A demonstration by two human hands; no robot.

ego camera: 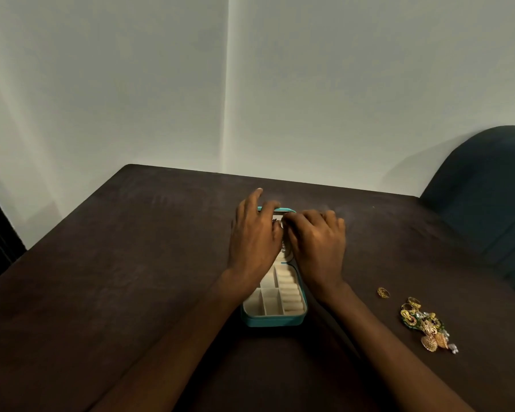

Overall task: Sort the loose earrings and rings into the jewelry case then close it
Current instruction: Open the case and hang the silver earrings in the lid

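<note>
matt dark table [131, 263], shiny gold jewelry [425, 325]

Left hand [254, 233] and right hand [317, 239] lie side by side, fingers curled.

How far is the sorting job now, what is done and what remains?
The teal jewelry case lies open, and its near compartments look empty. Both hands, left and right, work at its far half; what they hold is hidden. A gold ring and the pile of earrings still wait on the table. Closing remains.
</note>
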